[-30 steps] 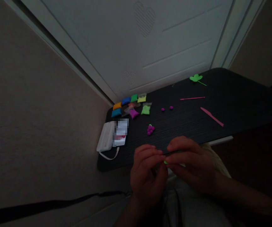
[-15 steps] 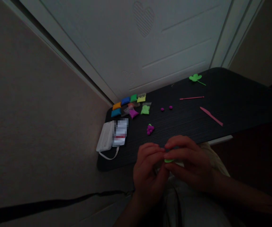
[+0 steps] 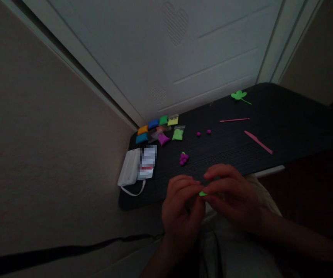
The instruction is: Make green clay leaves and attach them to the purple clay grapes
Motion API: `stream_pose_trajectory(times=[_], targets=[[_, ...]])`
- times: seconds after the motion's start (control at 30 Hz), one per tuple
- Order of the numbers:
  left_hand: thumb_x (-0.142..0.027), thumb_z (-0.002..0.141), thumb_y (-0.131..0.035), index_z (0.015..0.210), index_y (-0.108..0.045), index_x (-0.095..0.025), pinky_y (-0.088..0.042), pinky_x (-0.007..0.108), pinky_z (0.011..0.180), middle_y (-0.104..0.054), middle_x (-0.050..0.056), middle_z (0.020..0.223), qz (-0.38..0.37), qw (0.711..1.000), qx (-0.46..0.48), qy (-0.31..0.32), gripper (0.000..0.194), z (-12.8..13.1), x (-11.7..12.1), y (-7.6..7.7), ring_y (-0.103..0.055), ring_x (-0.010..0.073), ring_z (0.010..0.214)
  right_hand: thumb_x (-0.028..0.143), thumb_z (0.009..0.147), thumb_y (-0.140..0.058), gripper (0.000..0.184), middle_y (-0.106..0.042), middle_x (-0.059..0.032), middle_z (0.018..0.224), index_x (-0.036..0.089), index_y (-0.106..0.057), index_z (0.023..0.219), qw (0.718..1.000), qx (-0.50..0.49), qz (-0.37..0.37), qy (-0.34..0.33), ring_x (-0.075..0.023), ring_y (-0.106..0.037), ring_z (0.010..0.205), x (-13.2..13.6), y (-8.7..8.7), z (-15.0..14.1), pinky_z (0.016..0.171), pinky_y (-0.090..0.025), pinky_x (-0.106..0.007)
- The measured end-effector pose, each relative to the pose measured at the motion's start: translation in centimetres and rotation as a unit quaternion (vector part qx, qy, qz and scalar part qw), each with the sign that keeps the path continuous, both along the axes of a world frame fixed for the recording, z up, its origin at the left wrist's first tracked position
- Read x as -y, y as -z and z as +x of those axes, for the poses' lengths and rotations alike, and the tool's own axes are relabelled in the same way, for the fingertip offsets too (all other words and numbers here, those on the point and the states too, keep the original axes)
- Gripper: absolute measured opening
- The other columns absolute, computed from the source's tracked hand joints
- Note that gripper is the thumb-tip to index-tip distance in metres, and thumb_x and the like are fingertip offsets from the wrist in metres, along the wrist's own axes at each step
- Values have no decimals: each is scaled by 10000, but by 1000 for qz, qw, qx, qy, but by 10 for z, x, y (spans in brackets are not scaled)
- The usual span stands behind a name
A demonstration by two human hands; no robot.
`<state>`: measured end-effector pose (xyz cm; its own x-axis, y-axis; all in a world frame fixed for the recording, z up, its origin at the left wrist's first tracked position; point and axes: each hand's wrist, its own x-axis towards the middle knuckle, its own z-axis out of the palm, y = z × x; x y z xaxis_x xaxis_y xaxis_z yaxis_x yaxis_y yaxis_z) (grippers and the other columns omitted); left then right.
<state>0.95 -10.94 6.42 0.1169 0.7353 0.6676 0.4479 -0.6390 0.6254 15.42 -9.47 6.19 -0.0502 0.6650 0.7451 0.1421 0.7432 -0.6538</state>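
My left hand (image 3: pixel 180 210) and my right hand (image 3: pixel 231 197) meet at the near edge of a dark table (image 3: pixel 285 127). Between their pinched fingertips sits a small piece of bright green clay (image 3: pixel 203 194), mostly hidden by the fingers. Both hands have their fingers curled closed around it. Just beyond the hands a small purple clay grape bunch (image 3: pixel 184 158) with a green tip lies on the table.
Several coloured clay packets (image 3: pixel 160 129) lie at the table's far left. A white case with a cord (image 3: pixel 130 172) sits at the left end. Two purple balls (image 3: pixel 203 133), a pink stick (image 3: pixel 234 120), a pink knife tool (image 3: pixel 258 142) and a green clay leaf shape (image 3: pixel 238 95) lie further right.
The fingers of both hands have shifted slightly around the green clay piece, working it between them. Nothing on the table has moved.
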Motion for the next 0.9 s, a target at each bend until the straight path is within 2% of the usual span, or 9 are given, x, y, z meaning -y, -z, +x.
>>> stream_pose_trajectory(times=[0.6, 0.9], targets=[[-36, 703, -597, 874, -609, -197, -474, 336, 790, -603, -1, 859, 10, 999, 27, -26, 236, 3, 1, 3, -553, 139, 873, 100, 739, -596, 170, -582, -35, 874, 189, -599, 884, 1000, -2, 13, 13, -147, -575, 838, -1, 4, 0, 735, -508, -276], [-19, 696, -591, 875, -607, -193, -466, 317, 781, -599, 2, 862, 8, 998, 47, -29, 250, 4, 1, 4, -553, 139, 870, 126, 747, -599, 158, -601, -37, 862, 198, -597, 888, 1000, -3, -8, 20, -155, -578, 835, -2, 5, -1, 733, -503, -284]])
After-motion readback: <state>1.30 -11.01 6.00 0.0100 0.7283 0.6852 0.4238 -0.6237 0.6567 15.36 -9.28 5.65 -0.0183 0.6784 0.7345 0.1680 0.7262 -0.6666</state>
